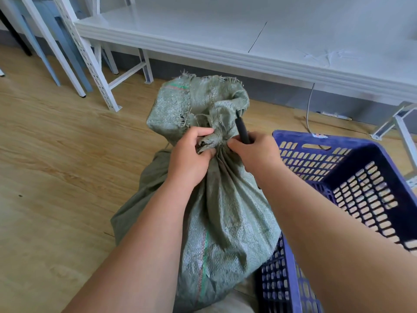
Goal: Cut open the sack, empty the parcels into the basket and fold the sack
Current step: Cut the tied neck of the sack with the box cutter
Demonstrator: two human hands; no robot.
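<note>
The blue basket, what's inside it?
The blue basket looks empty: only its holed walls and floor show. The near corner is covered by the green sack and the right arm. The parcels cannot be seen, because the sack's neck is bunched shut between both hands.

Green woven sack (216, 199): upright on the wooden floor (56, 166), neck bunched shut, frayed top flopped over. Left hand (191, 154) pinches the neck; right hand (252, 152) beside it grips a black handle (243, 131). Blue slotted basket (361, 177): touching the sack's right side.
</note>
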